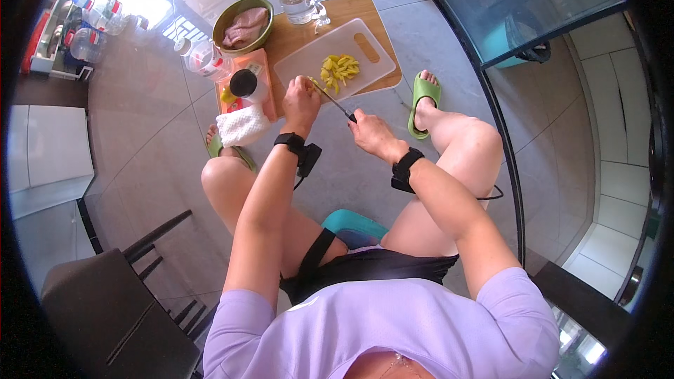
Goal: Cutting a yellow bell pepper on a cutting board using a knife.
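Note:
My right hand [376,134] grips the dark handle of a small knife [333,99], its blade slanting up and left toward my other hand. With curled fingers, my left hand [301,101] holds a yellow-green vegetable piece [314,83] at the blade's tip, mostly hidden by fingers and blade. Both hands are at the near edge of a translucent white cutting board [368,58]. A pile of cut yellow-green vegetable pieces [339,69] lies on it. Under the board is a larger bamboo board [363,5].
Raw meat [247,26] fills a green bowl [217,23] at the far left, beside a glass mug of water [296,2]. A black-lidded jar [243,83], plastic bottle [202,58] and white folded cloth [242,125] stand left of my hands. A black-framed glass panel [474,5] rises at right.

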A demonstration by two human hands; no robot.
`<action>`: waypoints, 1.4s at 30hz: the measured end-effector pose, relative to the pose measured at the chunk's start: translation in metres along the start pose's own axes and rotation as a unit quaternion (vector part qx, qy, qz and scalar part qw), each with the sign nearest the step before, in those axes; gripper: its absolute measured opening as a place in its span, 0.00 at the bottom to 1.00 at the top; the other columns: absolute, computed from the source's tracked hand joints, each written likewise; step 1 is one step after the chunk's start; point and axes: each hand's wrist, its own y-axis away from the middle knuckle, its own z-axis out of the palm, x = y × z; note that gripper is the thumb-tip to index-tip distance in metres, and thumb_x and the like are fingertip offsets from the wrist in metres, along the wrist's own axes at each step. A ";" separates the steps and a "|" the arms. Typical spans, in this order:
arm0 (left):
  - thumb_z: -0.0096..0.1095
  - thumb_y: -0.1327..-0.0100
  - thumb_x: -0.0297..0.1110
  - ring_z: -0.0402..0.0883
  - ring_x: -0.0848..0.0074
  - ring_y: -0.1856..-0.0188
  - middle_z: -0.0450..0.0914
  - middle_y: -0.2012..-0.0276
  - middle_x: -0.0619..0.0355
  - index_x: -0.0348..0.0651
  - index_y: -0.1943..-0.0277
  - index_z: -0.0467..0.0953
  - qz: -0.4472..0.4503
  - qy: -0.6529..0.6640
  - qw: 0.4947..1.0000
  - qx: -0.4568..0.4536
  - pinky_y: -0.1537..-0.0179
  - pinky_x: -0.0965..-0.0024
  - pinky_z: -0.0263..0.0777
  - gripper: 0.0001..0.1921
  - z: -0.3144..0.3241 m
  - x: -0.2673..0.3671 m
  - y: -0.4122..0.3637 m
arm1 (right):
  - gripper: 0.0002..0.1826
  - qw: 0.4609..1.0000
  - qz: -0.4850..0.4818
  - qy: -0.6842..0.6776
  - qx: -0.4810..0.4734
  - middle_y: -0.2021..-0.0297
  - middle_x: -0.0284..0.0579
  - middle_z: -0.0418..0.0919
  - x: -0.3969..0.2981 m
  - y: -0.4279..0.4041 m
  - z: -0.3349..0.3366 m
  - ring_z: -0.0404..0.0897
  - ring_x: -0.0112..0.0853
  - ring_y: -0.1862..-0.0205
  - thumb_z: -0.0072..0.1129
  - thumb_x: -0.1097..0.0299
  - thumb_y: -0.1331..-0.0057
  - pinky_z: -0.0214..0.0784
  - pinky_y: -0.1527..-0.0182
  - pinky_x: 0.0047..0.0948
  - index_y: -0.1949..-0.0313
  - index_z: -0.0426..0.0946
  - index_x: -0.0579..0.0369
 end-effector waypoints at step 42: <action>0.60 0.52 0.27 0.82 0.61 0.70 0.80 0.75 0.46 0.34 0.71 0.78 -0.096 0.096 0.991 -0.004 0.65 0.66 0.74 0.06 -0.002 -0.009 -0.004 | 0.14 1.000 -0.003 -0.017 0.004 0.68 0.65 0.76 -0.019 -0.004 0.021 0.76 0.56 0.62 0.41 0.64 0.33 0.67 0.59 0.50 0.60 0.64 0.66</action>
